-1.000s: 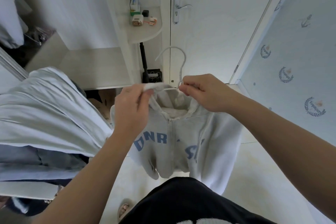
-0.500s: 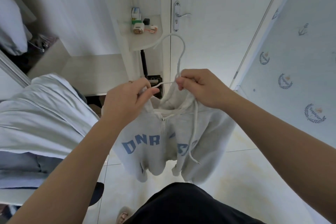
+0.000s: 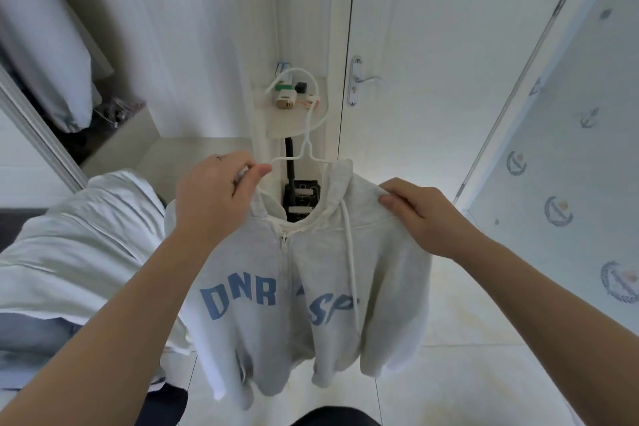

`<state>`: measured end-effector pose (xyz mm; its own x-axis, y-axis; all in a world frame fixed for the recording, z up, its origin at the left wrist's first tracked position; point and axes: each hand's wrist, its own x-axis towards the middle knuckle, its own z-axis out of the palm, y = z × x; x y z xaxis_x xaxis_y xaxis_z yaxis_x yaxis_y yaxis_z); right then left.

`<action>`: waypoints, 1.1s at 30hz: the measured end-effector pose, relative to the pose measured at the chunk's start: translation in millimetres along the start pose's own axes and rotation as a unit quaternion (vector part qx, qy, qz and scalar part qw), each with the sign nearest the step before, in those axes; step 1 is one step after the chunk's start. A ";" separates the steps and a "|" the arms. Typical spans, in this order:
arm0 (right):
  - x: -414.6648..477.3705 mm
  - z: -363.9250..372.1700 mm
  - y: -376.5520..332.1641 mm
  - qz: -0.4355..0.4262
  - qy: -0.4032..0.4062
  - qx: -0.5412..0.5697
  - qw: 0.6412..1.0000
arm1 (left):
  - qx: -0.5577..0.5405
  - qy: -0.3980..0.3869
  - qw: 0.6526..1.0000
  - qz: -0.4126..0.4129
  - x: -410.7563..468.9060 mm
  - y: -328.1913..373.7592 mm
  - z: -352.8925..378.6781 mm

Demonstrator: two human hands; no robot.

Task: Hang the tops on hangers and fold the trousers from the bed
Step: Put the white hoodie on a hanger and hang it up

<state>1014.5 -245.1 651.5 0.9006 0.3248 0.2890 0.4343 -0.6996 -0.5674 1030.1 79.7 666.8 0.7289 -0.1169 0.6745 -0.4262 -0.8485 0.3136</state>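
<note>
Far left of the grey zip hoodie, pale garments hang inside an open wardrobe. Below them a heap of pale blue and white clothes lies just beside the hoodie's left sleeve.

The left hand is clenched at the hoodie's left shoulder, thumb and fingers pinching the fabric where the arm of the white wire hanger runs into it. The hanger's hook stands above the hoodie's collar. Its left arm shows bare between thumb and neck, and its right arm is under the hood.

The hoodie is held up in the air over the tiled floor, front towards the camera and zipped to the collar. Blue block letters across the chest read "DNR" left of the zip and "SP" right of it; folds hide the rest. A white drawstring hangs down the right chest.

Behind the hoodie, above its collar, a corner shelf carries small items whose labels are too small to read.

The right hand grasps the hoodie's right shoulder, fingers curled over the cloth.

Right of the hoodie stand a white door with a metal lever handle and a wall printed with blue anchors and wreath emblems.
</note>
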 end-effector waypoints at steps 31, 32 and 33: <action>369.3 -77.3 -254.5 -0.025 0.069 0.216 0.974 | -0.002 0.152 0.986 0.074 403.4 -209.2 -110.5; 382.7 -72.8 -263.4 -0.021 0.087 0.233 0.968 | -0.012 0.145 0.987 0.063 415.1 -218.2 -114.9; 395.7 -68.2 -271.6 -0.018 0.104 0.243 0.964 | -0.027 0.135 0.989 0.055 425.8 -226.9 -119.4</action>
<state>1251.7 30.0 972.5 0.8839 0.1731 0.4345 0.4674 -0.2927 -0.8342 1373.3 284.0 962.7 0.5093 -0.0584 0.8586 -0.5285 -0.8086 0.2586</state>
